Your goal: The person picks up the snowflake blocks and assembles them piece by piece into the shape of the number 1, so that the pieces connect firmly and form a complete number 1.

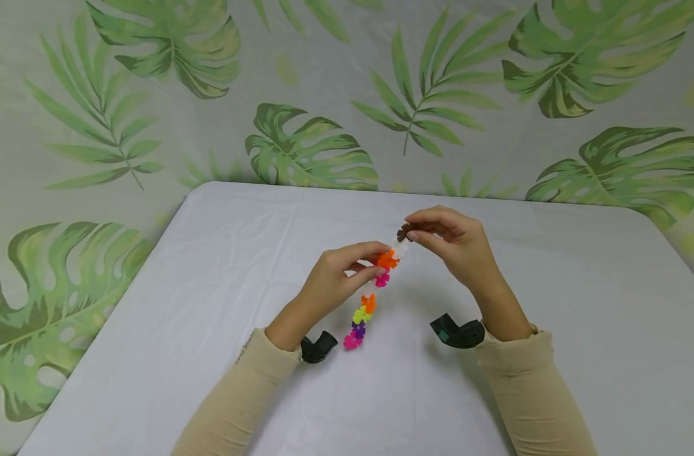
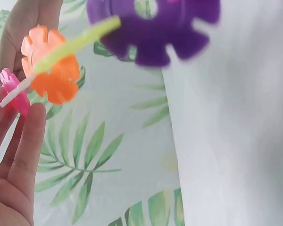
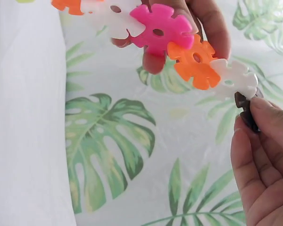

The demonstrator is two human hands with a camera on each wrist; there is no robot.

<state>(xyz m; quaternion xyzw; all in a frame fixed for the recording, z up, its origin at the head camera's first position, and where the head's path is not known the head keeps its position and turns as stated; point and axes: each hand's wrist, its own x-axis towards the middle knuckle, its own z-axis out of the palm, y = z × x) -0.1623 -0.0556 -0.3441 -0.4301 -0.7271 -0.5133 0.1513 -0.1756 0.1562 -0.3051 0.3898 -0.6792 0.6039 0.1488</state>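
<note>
A chain of slotted, flower-shaped plastic discs hangs slantwise between both hands, above the white table. My left hand [image 1: 337, 273] pinches it near the upper pink disc [image 3: 155, 40], beside an orange disc [image 3: 192, 63]. At the chain's upper end my right hand [image 1: 455, 244] pinches a dark brown disc [image 3: 247, 113] between thumb and fingers. That brown disc meets a white disc [image 3: 233, 80]; how deeply their slots engage, I cannot tell. Lower down hang another orange disc [image 2: 49, 66], a yellow disc [image 1: 361, 315], a purple disc [image 2: 151, 37] and a pink end disc [image 1: 351, 342].
White cloth covers the table [image 1: 210, 285]. A leaf-patterned backdrop [image 1: 318, 95] rises behind its far edge and shows along the left side. Black wrist cameras [image 1: 458, 332] sit at both cuffs, below the hands.
</note>
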